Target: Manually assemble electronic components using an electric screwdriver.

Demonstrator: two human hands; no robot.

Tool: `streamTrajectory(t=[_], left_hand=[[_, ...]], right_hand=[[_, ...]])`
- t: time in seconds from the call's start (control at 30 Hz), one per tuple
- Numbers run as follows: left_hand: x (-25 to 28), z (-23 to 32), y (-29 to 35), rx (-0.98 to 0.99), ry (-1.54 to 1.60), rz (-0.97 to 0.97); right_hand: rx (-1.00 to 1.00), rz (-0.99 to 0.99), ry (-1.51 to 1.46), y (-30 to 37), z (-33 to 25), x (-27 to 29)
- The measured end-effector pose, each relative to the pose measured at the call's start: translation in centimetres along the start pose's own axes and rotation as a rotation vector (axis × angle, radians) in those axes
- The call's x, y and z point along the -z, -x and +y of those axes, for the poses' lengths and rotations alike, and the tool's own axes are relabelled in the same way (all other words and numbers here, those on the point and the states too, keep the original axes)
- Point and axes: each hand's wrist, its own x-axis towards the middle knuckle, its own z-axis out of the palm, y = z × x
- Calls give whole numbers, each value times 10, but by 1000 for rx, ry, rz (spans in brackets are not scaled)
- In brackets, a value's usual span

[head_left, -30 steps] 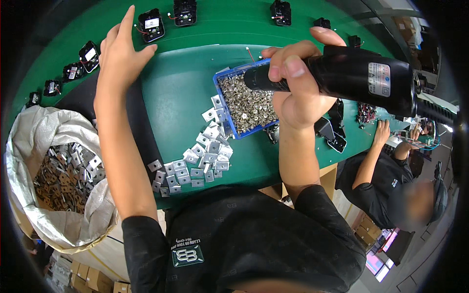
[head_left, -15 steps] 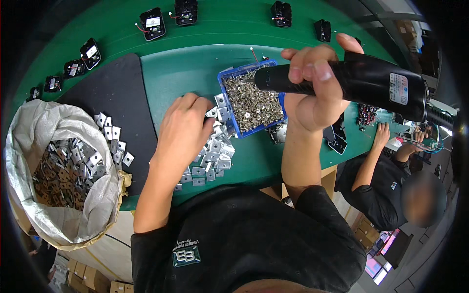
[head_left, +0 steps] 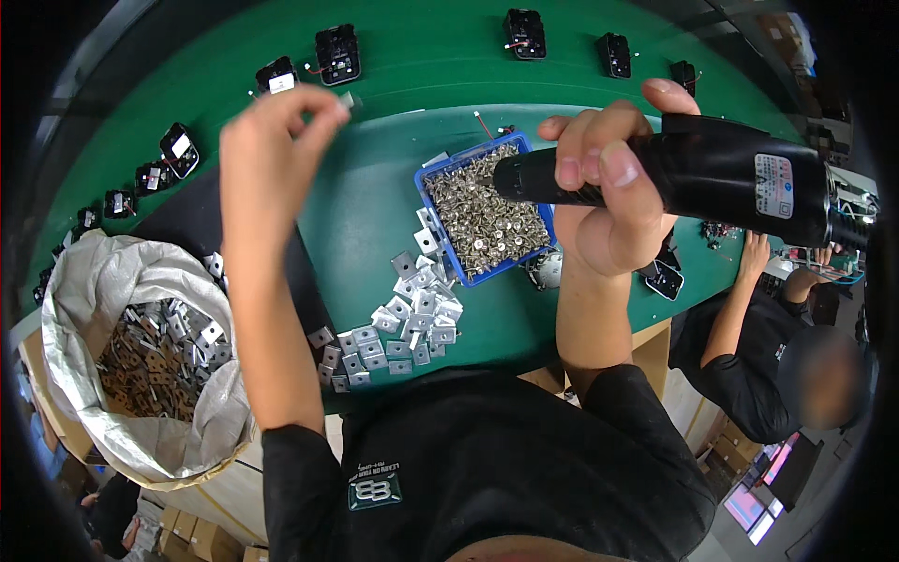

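My right hand (head_left: 613,201) is wrapped round a black electric screwdriver (head_left: 702,173), held level with its nose over the right side of a blue bin (head_left: 482,276). Short silver screws (head_left: 482,211) fill that bin. My left hand (head_left: 267,164) is raised over the far left of the table, thumb and forefinger pinched. At their tips shows a small silvery metal plate (head_left: 349,100), slightly blurred. Nearer to me, a loose pile of square metal plates with holes (head_left: 417,314) lies left of the bin.
An open white sack (head_left: 80,347) of metal pieces stands at the left, beside a black mat (head_left: 304,300). Black housings with wires (head_left: 337,53) are spaced along the green far strip (head_left: 431,66). Another person (head_left: 749,356) works at the right.
My left hand has lifted from the plate pile and moved up and left, with a small plate at its fingertips. The screwdriver stays in my right hand, and the view has shifted slightly.
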Motion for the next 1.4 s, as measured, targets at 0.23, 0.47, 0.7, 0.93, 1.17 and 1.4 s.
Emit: streamTrajectory(t=[0.23, 0.47, 0.7, 0.93, 1.17, 1.4], left_hand=[[-14, -53, -85, -269, -304, -12], [-32, -66, -94, -210, -384, -96], [-36, -77, -100, -61, -245, -95], [-11, -57, -82, -36, -322, -174], [9, -3, 41, -117, -133, -293], [-5, 8, 79, -60, -64, -219]], right_hand=[[-79, -79, 176, 3, -1, 0], [-132, -107, 169, 4, -5, -1], [-152, -109, 132, 3, -5, -3], [-127, -138, 106, 6, -4, -2], [-42, -19, -59, 3, -6, 1], [-53, -130, 72, 5, -17, -1]])
